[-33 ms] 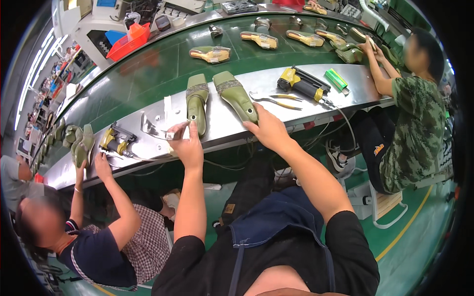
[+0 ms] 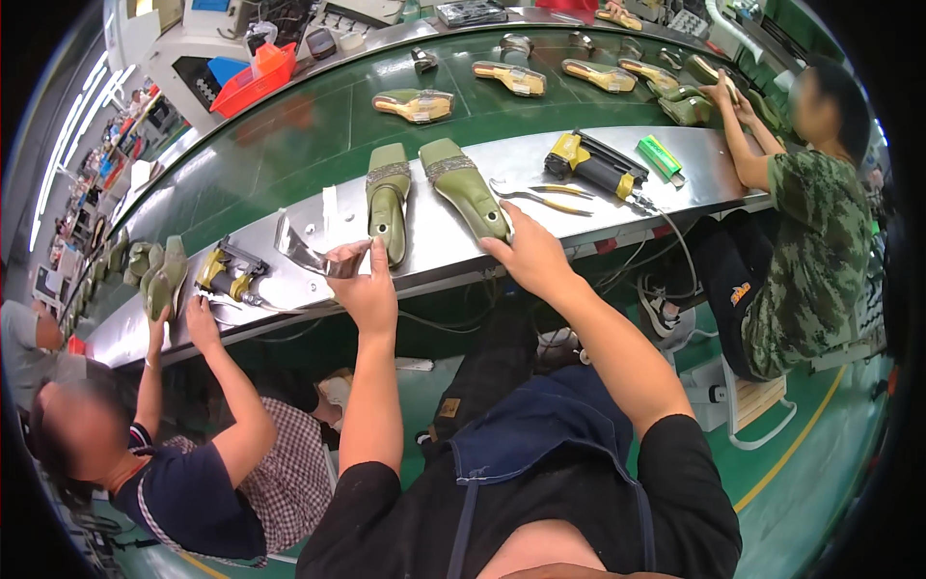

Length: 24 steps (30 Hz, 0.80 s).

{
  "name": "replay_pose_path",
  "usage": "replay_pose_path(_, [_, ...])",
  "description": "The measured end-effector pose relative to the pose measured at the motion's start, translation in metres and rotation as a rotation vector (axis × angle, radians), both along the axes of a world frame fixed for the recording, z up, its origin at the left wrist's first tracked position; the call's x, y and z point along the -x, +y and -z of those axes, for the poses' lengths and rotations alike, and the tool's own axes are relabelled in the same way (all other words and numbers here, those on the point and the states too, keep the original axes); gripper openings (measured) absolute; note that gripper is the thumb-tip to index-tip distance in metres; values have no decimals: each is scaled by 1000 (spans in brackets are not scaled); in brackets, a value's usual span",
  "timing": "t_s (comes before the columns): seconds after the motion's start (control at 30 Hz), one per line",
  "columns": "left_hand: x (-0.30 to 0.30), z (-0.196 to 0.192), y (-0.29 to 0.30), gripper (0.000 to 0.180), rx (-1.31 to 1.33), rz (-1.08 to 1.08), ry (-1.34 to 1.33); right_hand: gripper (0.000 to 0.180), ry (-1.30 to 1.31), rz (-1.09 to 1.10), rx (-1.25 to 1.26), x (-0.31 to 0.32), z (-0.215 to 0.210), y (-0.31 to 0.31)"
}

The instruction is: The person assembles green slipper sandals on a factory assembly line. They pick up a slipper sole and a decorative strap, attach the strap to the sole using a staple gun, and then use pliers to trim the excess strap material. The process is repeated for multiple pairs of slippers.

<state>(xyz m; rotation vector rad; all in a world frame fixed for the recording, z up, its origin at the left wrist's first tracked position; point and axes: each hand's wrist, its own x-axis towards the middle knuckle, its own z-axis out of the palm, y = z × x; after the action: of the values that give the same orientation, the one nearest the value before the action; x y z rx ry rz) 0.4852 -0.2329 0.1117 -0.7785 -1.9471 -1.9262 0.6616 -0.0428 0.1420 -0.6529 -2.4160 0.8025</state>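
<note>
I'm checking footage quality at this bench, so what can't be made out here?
All in the head view:
- Undersides of the left green shoe and right green shoe: hidden by the shoes themselves.
- Some fingers of the right hand: hidden by the hand and heel.
- Red thing: cut off by the upper edge.
- Distant workstations, far left: too small.

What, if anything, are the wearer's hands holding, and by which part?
The right hand holds the right green shoe form by its heel end. The left hand touches the heel end of the left green shoe form; any grip is unclear.
</note>
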Motion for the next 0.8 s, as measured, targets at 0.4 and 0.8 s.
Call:
replay_pose_path(0.4, [-59,-77,1,19,840,144,760,61,416,-230,400,-28,-78,-40])
replay_pose_path(0.8, [-50,-73,24,26,79,686,-119,68,556,-137,960,-32,-66,-20])
